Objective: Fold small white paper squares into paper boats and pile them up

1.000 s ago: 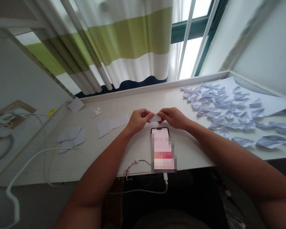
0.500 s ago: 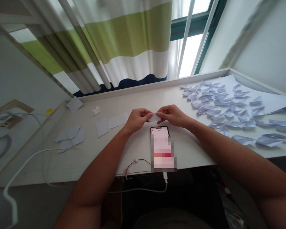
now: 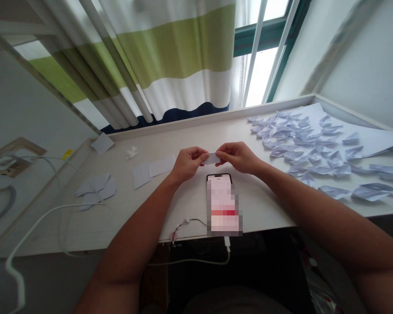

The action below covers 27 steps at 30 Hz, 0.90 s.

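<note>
Pinching a small slip of white paper [image 3: 211,158] between their fingertips, the left hand [image 3: 188,165] and right hand [image 3: 239,157] hold it up off the desk [image 3: 124,222], just above a smartphone [image 3: 222,205], its screen pixelated, with folded paper boats [image 3: 301,148] spread to the right — clear of the hands' working space.

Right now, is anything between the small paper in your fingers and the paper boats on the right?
Only your right hand, pinching the small paper from that side. The phone lies nearer you, off that line.
</note>
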### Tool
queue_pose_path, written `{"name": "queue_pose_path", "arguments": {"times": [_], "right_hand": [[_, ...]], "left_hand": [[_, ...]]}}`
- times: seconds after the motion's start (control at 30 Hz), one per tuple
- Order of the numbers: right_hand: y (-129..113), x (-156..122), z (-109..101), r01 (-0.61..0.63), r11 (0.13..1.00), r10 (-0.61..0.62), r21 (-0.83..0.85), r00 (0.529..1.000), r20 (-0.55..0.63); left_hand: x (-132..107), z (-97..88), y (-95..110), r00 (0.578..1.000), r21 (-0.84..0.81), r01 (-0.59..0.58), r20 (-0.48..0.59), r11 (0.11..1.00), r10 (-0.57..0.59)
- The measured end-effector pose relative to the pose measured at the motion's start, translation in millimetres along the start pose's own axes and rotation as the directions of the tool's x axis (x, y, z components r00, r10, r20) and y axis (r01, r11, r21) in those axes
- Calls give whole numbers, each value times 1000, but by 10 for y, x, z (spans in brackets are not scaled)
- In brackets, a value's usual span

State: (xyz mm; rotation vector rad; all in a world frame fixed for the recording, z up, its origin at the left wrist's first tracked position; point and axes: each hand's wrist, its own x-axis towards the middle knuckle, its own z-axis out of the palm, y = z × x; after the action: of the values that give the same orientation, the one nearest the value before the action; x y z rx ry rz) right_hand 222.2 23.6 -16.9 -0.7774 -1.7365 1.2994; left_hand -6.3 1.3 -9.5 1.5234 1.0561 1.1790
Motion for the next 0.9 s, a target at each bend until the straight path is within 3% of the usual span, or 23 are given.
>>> {"name": "queue_pose_path", "arguments": {"times": [0.17, 0.37, 0.53, 0.9], "right_hand": [[-67, -21, 4, 22, 999, -22, -48, 1000, -6], [-29, -25, 66, 44, 999, -44, 5, 999, -16], [-35, -45, 66, 58, 998, -59, 32, 998, 25], [-60, -49, 44, 24, 999, -26, 42, 998, 55]], "left_hand": [[-23, 28, 52, 1000, -1, 2, -6, 1000, -2], [-80, 100, 106, 990, -61, 124, 79, 990, -119], [-70, 65, 125, 994, -126, 110, 24, 986, -108], [-89, 37, 158, 993, -133, 107, 64, 985, -99]]}}
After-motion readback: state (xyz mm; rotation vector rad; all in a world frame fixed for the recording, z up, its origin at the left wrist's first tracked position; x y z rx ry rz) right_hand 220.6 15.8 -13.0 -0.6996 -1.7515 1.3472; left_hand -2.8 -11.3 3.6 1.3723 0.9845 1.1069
